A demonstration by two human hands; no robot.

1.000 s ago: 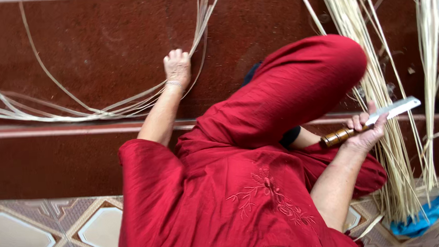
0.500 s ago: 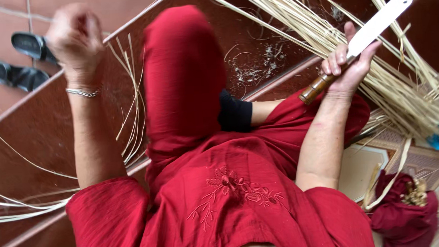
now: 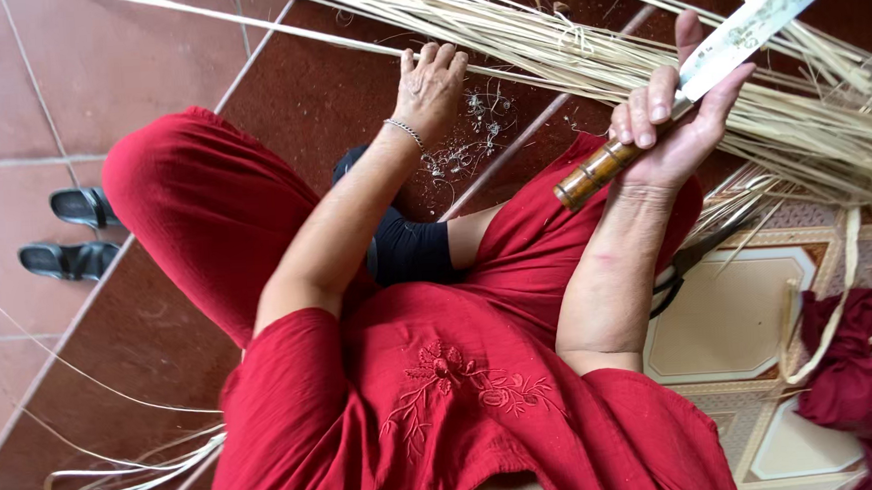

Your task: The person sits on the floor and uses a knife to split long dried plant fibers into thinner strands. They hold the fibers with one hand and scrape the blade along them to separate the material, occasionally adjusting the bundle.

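Left hand (image 3: 431, 81) rests palm-down on the bundle of pale cane strips (image 3: 585, 53), fingers spread. Right hand (image 3: 673, 123) grips the wooden-handled knife (image 3: 705, 57), blade raised over the bundle, apparently clear of it.

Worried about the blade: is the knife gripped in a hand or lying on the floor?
Gripped. The right hand is closed around the wooden handle of the knife, its blade raised above the straw strips, clear of the floor.

home porch or yard step used for craft work, red tiled steps (image 3: 128, 52), patterned floor tiles (image 3: 728, 319), black sandals (image 3: 77, 234) left on step, bundle of split cane strips (image 3: 584, 38), shavings (image 3: 471, 149) scattered about
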